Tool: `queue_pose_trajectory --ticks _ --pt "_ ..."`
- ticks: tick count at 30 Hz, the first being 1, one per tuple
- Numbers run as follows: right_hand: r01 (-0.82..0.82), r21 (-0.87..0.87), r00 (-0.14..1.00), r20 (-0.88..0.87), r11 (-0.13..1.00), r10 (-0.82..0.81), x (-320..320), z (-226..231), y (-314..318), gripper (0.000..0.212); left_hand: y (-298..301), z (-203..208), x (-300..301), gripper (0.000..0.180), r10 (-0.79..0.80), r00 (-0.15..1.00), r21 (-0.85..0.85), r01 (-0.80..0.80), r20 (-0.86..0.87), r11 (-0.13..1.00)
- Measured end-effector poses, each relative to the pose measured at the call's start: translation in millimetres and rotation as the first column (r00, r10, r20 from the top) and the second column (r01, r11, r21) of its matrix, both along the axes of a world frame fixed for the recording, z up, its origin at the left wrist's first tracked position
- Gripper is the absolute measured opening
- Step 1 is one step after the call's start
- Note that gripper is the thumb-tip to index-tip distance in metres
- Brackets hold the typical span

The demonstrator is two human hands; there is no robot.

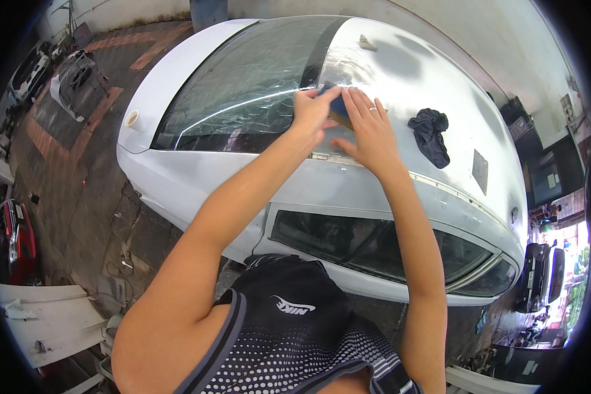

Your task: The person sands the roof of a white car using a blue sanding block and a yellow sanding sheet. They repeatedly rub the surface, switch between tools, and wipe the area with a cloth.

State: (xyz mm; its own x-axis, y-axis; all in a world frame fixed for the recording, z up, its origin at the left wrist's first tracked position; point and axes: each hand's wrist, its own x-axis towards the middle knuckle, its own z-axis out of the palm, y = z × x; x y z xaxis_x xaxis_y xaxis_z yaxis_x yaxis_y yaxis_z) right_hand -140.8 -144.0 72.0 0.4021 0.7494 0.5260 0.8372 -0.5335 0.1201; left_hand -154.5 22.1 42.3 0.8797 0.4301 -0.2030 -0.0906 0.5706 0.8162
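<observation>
Both my hands are at the near edge of a white car roof (440,72), beside the windshield (243,92), which has wrinkled clear film over part of it. Between them is a blue and tan block (338,108) that looks like a sanding block. Fingers of my left hand (312,117) are closed on its left side. My right hand (372,131), with a ring on one finger, lies with its fingers stretched out along the block's right side, thumb apart. The block's underside is hidden. A crumpled black cloth (431,136) rests on the roof to the right.
A grey abrasive-looking sheet (480,172) and a small folded piece (367,43) lie on the roof. On the hood stands a whitish cup (132,118). Loose body panels (52,322) are at lower left, near a red car (19,240). A wall (505,46) runs behind the car.
</observation>
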Motion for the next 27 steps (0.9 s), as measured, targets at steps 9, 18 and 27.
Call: queue_pose_trajectory --ticks 9,18,27 --pt "-0.071 -0.07 0.997 -0.011 0.995 0.07 33.3 -30.0 -10.6 0.056 17.4 -35.7 -18.5 0.049 -0.266 0.95 0.205 0.296 -0.164 0.933" --pt "-0.113 -0.007 0.974 -0.197 0.994 0.11 62.5 -46.4 -13.5 0.042 94.4 -121.9 -54.7 0.022 0.185 0.974 0.789 -0.216 0.131 0.576" --pt "-0.217 -0.241 0.943 -0.301 0.946 0.14 40.1 -15.4 -12.3 0.081 132.0 -175.7 -92.8 0.025 0.204 0.884 0.902 -0.432 0.42 0.015"
